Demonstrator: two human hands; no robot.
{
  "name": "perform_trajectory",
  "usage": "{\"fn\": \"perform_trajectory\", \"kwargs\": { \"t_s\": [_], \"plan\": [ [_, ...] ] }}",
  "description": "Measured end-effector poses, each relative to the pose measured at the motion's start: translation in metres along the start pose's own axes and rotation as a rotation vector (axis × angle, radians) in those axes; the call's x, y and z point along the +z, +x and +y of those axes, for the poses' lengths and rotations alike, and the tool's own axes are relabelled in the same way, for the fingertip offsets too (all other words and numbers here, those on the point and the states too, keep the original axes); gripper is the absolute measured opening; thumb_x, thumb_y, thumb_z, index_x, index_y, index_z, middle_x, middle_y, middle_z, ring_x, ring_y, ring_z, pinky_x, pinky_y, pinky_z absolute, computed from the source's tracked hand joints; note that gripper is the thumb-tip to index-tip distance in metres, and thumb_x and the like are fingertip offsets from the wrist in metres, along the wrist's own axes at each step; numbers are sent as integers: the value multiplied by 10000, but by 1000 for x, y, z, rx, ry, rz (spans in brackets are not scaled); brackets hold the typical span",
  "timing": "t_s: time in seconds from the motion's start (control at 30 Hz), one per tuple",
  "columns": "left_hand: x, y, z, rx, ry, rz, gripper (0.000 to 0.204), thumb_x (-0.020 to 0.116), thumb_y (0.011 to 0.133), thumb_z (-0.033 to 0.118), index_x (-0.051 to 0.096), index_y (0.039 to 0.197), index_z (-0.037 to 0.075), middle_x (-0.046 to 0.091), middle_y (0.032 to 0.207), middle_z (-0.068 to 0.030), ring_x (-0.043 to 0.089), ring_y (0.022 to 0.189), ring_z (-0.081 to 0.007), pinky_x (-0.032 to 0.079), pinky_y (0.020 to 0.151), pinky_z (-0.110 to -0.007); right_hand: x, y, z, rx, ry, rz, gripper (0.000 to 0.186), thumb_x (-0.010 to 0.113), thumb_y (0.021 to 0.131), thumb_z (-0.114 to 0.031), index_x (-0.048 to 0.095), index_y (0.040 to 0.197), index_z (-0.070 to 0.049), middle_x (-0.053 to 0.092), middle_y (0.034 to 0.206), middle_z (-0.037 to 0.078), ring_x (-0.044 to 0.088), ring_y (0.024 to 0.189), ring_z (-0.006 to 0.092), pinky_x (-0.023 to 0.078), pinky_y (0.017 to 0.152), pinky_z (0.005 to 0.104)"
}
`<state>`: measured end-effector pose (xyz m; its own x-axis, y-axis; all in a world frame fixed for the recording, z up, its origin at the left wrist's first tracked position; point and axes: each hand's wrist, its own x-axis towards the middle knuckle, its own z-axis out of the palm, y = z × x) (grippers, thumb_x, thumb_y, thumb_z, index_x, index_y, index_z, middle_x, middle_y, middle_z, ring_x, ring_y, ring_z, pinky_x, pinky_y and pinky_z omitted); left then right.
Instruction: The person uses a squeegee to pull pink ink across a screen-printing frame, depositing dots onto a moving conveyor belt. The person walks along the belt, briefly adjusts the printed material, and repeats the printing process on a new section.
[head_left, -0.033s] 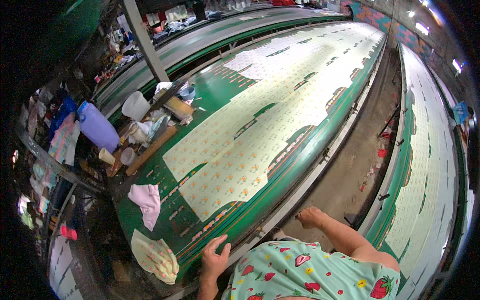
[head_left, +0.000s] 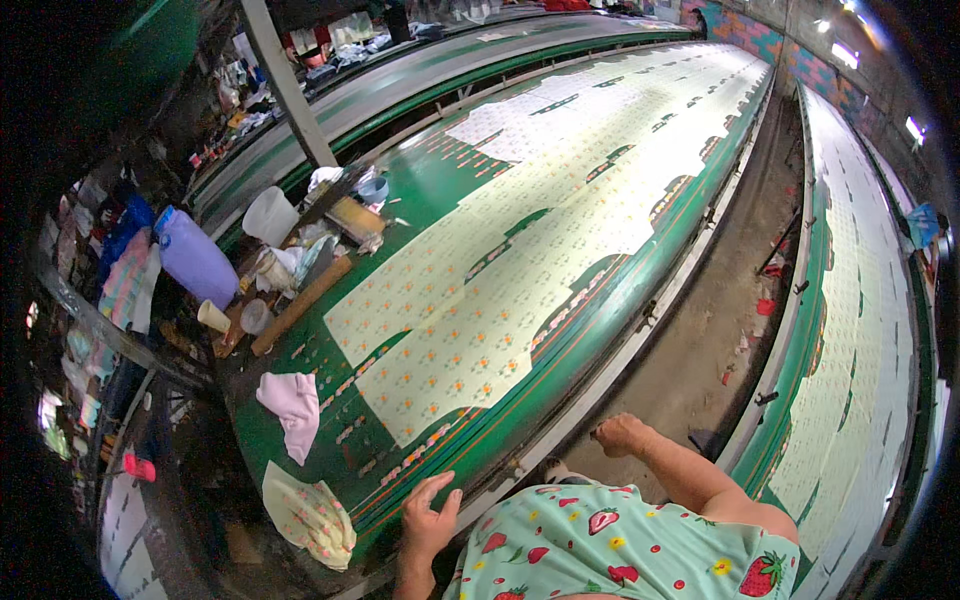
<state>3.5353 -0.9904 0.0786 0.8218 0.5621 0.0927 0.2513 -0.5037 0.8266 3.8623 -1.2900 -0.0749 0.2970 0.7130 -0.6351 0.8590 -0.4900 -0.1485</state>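
Observation:
My left hand (head_left: 432,515) is beside the near edge of a long green printing table (head_left: 425,190), thumb and fingers apart, with nothing in it. Over the aisle floor, my right hand (head_left: 624,436) has its fingers curled in; a small dark spot shows at the fingertips, too unclear to name. Pale yellow fabric pieces (head_left: 440,375) with small orange flower prints lie flat along the table. Left of my left hand, a crumpled yellow floral cloth (head_left: 312,522) rests on the table's end corner, and a pink cloth (head_left: 290,412) lies beyond it.
At the table's left edge stand a purple drum (head_left: 196,258), a white bucket (head_left: 270,215), a wooden bar (head_left: 302,306), a blue bowl (head_left: 374,190) and cups. A metal post (head_left: 288,85) rises behind them. Right of the aisle runs another fabric-covered table (head_left: 838,330). Red scraps (head_left: 765,306) litter the floor.

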Motion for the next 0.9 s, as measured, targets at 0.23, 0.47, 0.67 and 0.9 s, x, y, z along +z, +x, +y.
{"fn": "perform_trajectory", "kwargs": {
  "t_s": [0.23,0.47,0.67,0.9],
  "plan": [
    [18,38,88,-175,-775,-542,691,863,962,294,636,1527,-32,663,1551,-166,603,1452,-261,459,1239,-451,-12,16,40,-51,50,-3,265,644,899,-175,798,1070,-44,811,1050,233,790,1035,445,638,868,566],
    [81,71,111,375,-568,-1054,981,492,1066,766,418,1710,29,409,1771,-193,316,1670,-366,198,1367,-528,-26,-13,53,-99,61,-143,371,606,955,-152,759,1288,-92,804,1204,213,770,1128,444,617,973,567],
    [134,92,123,408,-587,-1002,989,383,1081,795,408,1714,35,404,1769,-202,282,1682,-391,180,1372,-533,-57,-14,95,-62,21,-257,484,608,970,-163,719,1439,-125,772,1341,195,718,1290,409,573,1089,545],
    [214,150,155,358,-467,-979,1012,388,1065,817,422,1702,32,422,1756,-201,307,1672,-387,204,1367,-523,-67,18,185,-280,19,-107,434,648,910,-148,754,1330,-114,786,1204,242,733,1214,440,605,1013,547]
  ]
}}
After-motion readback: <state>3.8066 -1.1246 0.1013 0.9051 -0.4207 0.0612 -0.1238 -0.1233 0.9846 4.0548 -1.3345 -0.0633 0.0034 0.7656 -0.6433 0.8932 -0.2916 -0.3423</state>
